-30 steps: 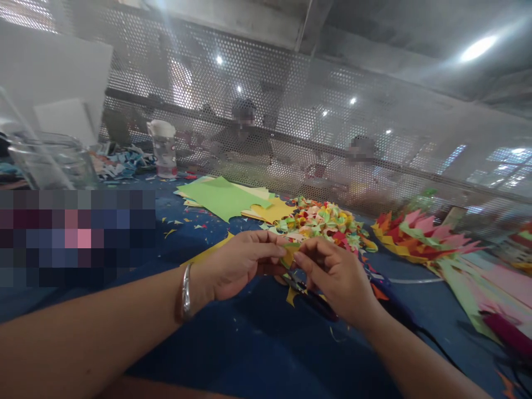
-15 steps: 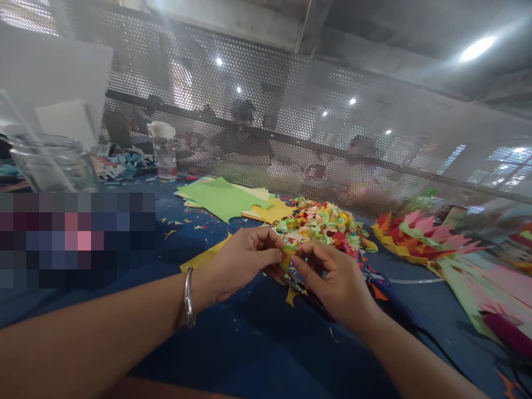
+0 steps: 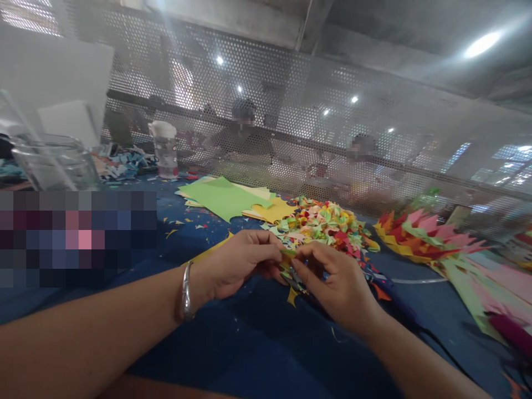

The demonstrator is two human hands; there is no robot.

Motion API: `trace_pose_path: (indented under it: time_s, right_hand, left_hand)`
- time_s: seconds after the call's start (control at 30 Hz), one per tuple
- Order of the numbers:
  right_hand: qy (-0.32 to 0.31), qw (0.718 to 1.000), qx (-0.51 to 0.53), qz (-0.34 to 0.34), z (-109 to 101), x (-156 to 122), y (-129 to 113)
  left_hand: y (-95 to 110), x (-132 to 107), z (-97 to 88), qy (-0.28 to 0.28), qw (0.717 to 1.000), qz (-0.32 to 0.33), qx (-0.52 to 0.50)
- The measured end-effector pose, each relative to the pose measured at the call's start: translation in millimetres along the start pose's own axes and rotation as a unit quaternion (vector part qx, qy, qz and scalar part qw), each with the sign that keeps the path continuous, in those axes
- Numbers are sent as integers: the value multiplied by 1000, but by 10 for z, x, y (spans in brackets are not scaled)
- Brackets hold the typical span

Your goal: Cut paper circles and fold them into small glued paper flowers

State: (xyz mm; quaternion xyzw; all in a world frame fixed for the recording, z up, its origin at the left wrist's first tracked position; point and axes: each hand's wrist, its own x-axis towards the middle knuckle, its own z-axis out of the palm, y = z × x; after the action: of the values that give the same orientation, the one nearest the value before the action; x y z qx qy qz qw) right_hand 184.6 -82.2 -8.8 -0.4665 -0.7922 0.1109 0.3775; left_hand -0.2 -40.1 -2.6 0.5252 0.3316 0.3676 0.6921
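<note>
My left hand (image 3: 245,260), with a silver bangle at its wrist, pinches one end of a small yellow-green piece of paper (image 3: 287,256). The paper's other end is between the thumb and fingers of my right hand (image 3: 332,274). A dark metallic tool, perhaps scissors, lies partly hidden under the right fingers; its kind is hard to make out. Just below the fingertips a yellow paper scrap (image 3: 292,296) lies on the blue table. Behind my left hand a strip of yellow paper (image 3: 211,250) pokes out. Past both hands rises a heap of small folded paper pieces (image 3: 328,221) in several colours.
Green paper sheets (image 3: 224,197) are stacked behind the hands. Right of the heap sits a pointed paper flower form (image 3: 432,235). A glass jar (image 3: 54,163) and a white-lidded bottle (image 3: 164,149) stand at left. Perforated metal panels (image 3: 282,116) rise behind; people sit beyond them.
Both hands stay nearly in place. The paper between the fingertips has turned flatter, and the metallic tool beneath shows less than before.
</note>
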Motion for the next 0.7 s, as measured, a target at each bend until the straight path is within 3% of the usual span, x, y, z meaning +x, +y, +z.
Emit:
trace_pose_path:
  time_s: [0.37, 0.7]
  right_hand:
    - [12, 999, -34, -25, -17, 24, -7]
    - [2, 999, -31, -19, -21, 23, 12]
  left_hand:
    - [-38, 14, 18, -16, 999, -28, -38]
    - [-49, 14, 15, -9, 999, -8, -44]
